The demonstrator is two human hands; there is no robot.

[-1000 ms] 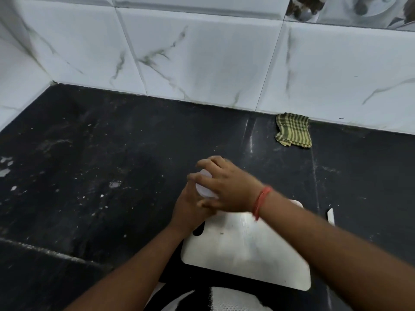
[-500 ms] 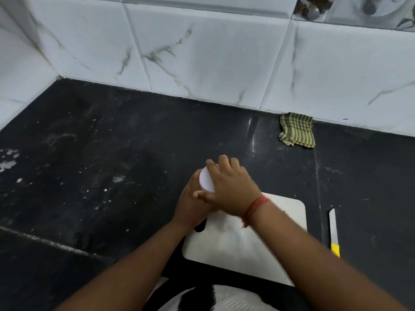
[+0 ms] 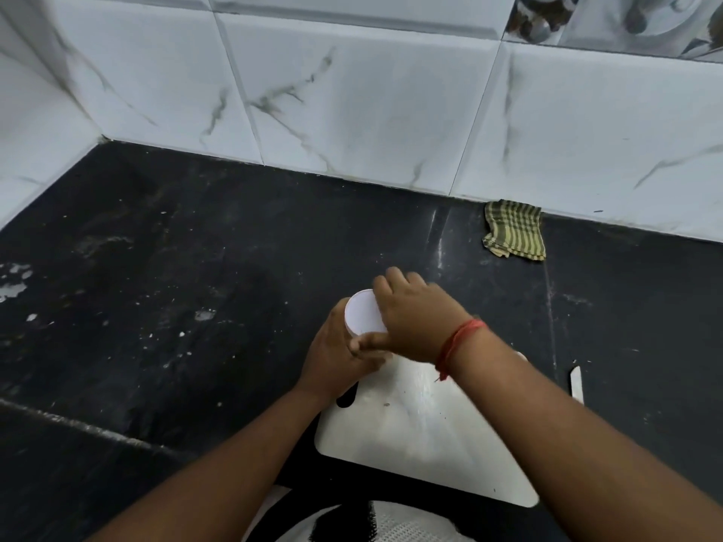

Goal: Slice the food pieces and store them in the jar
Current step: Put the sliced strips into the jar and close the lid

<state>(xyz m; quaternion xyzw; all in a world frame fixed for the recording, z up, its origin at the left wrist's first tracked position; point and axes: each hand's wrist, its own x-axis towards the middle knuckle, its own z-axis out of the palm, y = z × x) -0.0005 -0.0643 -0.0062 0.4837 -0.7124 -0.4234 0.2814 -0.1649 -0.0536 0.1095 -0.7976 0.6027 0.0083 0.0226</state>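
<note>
Left hand (image 3: 336,354) grips the jar's body from below; right hand (image 3: 414,314) curls over its white lid (image 3: 362,312). Jar sits at the far-left corner of the cutting board (image 3: 422,436) on the black table (image 3: 156,307). Knife (image 3: 576,383) lies right of the board.

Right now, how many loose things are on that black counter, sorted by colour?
White: 3, the jar lid, the cutting board and the knife
Green checked: 1, the cloth
Total: 4
The jar under the lid is hidden by both hands.
</note>
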